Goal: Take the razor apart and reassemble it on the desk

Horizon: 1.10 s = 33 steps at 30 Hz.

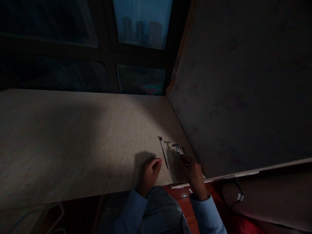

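Note:
A safety razor point(175, 148) with a shiny metal head and a dark handle is pinched in the fingers of my right hand point(193, 172). Its head points away from me, just over the worktop. My left hand point(150, 172) is closed, thumb against curled fingers, and nothing shows in it. Between the two hands lies a white toothbrush point(164, 154) with a dark bristle head, apart from both. A small dark green cylinder point(184, 150), too small to name surely, rests just beyond my right hand.
The pale, marbled worktop point(85, 136) stretches far to the left. On the right, a wall with faint floral paper point(231, 81) borders it. Dark-framed windows point(142, 24) stand behind. Below the front edge are a reddish wooden surface point(180, 194) and a cable with a white tag point(240, 197).

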Motion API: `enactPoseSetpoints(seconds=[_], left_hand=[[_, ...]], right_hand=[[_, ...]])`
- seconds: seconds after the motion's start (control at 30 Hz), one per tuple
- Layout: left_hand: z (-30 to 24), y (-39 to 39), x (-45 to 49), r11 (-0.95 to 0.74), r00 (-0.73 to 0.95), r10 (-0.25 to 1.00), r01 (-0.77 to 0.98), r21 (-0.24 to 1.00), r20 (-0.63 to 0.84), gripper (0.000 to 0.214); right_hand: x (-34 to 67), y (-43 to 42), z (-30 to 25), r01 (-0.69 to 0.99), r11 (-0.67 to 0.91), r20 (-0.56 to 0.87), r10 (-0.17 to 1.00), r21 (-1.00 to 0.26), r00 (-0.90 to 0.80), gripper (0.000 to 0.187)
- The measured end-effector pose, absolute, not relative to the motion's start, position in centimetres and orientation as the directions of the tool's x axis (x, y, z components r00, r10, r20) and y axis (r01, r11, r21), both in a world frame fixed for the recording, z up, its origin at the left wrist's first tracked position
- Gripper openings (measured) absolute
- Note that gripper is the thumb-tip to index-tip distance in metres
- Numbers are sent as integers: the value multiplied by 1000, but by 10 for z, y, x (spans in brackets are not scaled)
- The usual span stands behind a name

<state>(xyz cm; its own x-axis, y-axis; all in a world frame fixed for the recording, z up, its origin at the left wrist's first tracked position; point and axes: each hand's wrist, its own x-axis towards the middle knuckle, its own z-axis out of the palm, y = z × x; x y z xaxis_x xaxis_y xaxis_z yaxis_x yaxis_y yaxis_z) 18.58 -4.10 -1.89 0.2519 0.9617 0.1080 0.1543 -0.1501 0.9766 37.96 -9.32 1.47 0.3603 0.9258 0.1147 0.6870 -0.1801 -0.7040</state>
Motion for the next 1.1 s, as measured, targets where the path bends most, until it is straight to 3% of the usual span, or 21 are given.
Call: enactPoseSetpoints(seconds=[0.27, 0.53, 0.8, 0.97, 1.1], left_hand=[[-15, -44, 184, -136, 244, 965, 162, 977, 94, 27], [-8, -43, 189, 50, 130, 991, -75, 996, -40, 41], [-8, -29, 192, 1, 54, 998, 152, 988, -9, 23], [0, -20, 193, 146, 98, 982, 156, 977, -163, 16], [6, -18, 194, 173, 123, 974, 133, 976, -189, 13]], right_hand=[[341, -86, 19, 625, -119, 108, 943, -772, 314, 30], [305, -73, 28, 631, -79, 100, 965, -772, 243, 25], [297, -67, 20, 640, -68, 120, 962, -765, 245, 25], [297, -65, 18, 649, -61, 119, 966, -759, 230, 26], [301, -67, 17, 629, -33, 108, 977, -777, 186, 27]])
